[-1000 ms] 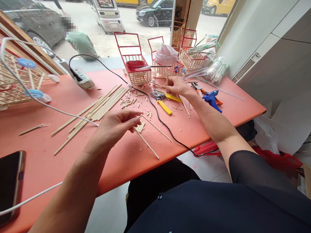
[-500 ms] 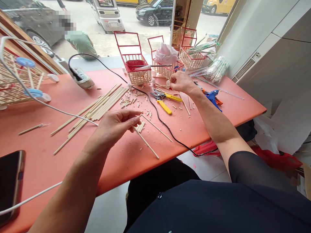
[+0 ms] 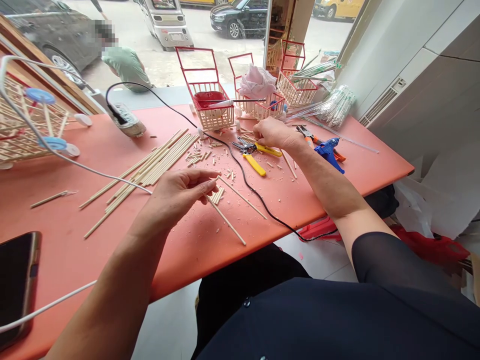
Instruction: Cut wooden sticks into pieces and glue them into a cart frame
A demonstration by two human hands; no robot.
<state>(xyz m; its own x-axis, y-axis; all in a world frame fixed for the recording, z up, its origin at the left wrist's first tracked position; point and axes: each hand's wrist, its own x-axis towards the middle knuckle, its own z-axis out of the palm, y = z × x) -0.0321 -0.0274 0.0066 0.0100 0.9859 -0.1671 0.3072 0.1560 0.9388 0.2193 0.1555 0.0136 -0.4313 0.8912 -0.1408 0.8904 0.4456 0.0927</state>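
My left hand (image 3: 183, 196) is closed, thumb and forefinger pinching the end of a small frame of thin wooden sticks (image 3: 240, 198). Two of its sticks slant out over the table toward its front edge. Farther back, my right hand (image 3: 275, 134) bends down over a few thin sticks (image 3: 246, 134), its fingers drawn together. Its fingertips are partly hidden, so what they grip cannot be made out. Close by lie wire strippers with yellow handles (image 3: 255, 164). Short cut wooden pieces (image 3: 216, 196) lie just beyond my left hand.
Long wooden sticks (image 3: 150, 172) lie at left on the orange table (image 3: 180, 270). Small stick-built carts (image 3: 215, 119) stand along the back. A black cable (image 3: 243, 175) crosses the middle. A blue glue gun (image 3: 330, 152) lies at right, a phone (image 3: 17, 285) at front left.
My right hand has moved slightly left and down, closer to the thin sticks behind the wire strippers. My left hand and the stick frame stay in place.
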